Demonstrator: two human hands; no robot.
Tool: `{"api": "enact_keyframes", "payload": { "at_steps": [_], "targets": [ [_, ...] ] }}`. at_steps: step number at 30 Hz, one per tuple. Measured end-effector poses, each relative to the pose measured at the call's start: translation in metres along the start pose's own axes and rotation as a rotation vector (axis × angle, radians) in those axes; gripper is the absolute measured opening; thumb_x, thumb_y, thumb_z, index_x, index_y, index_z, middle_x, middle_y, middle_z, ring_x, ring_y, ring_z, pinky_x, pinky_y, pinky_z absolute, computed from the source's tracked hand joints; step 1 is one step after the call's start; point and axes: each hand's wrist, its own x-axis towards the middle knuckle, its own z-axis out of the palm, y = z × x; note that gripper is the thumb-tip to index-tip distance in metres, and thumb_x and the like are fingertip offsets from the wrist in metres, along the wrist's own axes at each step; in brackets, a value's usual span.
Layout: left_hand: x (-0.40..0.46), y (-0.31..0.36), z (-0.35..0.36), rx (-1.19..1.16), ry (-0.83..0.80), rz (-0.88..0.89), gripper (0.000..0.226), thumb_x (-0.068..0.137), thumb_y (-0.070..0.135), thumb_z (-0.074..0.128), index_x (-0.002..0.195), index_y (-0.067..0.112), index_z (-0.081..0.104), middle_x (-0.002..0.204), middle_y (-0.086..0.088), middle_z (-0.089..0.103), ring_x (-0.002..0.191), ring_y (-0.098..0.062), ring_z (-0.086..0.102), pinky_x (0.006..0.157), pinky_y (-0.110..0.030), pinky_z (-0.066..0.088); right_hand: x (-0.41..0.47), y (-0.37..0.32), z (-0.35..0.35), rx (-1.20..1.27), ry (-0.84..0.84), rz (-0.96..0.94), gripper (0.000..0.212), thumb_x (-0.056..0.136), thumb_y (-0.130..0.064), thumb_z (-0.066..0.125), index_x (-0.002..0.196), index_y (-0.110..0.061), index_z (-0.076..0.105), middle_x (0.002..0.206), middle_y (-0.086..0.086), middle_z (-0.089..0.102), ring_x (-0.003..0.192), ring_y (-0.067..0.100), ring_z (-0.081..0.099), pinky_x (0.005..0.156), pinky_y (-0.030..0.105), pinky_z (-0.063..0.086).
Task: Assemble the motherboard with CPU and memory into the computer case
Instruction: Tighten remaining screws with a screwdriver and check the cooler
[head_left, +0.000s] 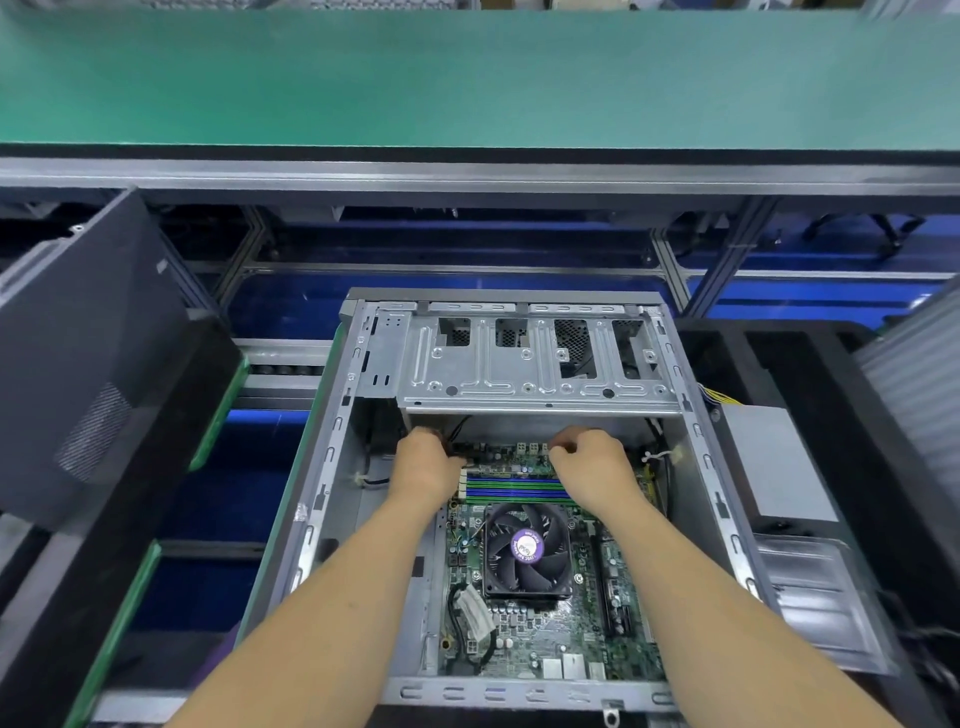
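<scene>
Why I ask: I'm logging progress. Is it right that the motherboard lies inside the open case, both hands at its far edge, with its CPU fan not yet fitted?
Not quite. The head view shows the CPU fan already fitted on the motherboard. The rest holds: the board lies inside the open case, left hand and right hand at its far edge.

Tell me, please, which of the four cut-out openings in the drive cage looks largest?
The third opening from the left in the drive cage: it reaches lower than the other three, showing mesh and dark cable inside.
</scene>
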Motion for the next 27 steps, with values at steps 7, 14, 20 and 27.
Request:
{"api": "enact_keyframes", "payload": {
  "at_steps": [7, 14, 20, 27],
  "targets": [
    [0.003, -0.001, 0.004, -0.088, 0.02, -0.033, 0.033, 0.086, 0.01, 0.073, 0.068, 0.015, 0.046, 0.075, -0.001, 0.054, 0.071, -0.018, 0.052, 0.063, -0.024, 0.041, 0.002, 0.001, 0.0, -0.027, 0.004, -0.005, 0.017, 0.097, -0.017, 0.053, 0.093, -0.019, 0.069, 0.074, 0.003, 0.068, 0.058, 0.016, 0.054, 0.054, 0.025, 0.045],
    [-0.018, 0.016, -0.024, 0.5, 0.028, 0.256, 0.022, 0.097, 0.023, 0.049, 0.078, 0.013, 0.052, 0.08, -0.005, 0.057, 0.068, -0.027, 0.054, 0.06, -0.031, 0.041, -0.017, -0.015, -0.012, -0.167, 0.052, -0.238, 0.02, 0.096, -0.027, 0.056, 0.082, -0.021, 0.069, 0.074, -0.005, 0.068, 0.07, 0.013, 0.064, 0.067, 0.032, 0.056],
    [-0.042, 0.014, -0.026, 0.328, -0.446, 0.421, 0.02, 0.078, 0.016, 0.049, 0.059, 0.016, 0.041, 0.065, -0.002, 0.053, 0.062, -0.023, 0.045, 0.056, -0.032, 0.034, -0.067, -0.045, 0.0, -0.207, -0.358, -0.436, 0.038, 0.093, -0.025, 0.053, 0.057, -0.011, 0.05, 0.049, 0.003, 0.055, 0.041, 0.008, 0.041, 0.051, 0.026, 0.043],
    [-0.044, 0.003, -0.01, 0.277, -0.218, 0.578, 0.029, 0.095, 0.05, 0.045, 0.082, 0.025, 0.047, 0.075, 0.007, 0.056, 0.074, -0.019, 0.054, 0.057, -0.031, 0.036, -0.103, -0.044, 0.01, -0.612, -0.887, -0.213, 0.024, 0.092, -0.018, 0.054, 0.073, -0.003, 0.06, 0.071, 0.018, 0.064, 0.059, 0.028, 0.058, 0.058, 0.033, 0.052]
  ]
}}
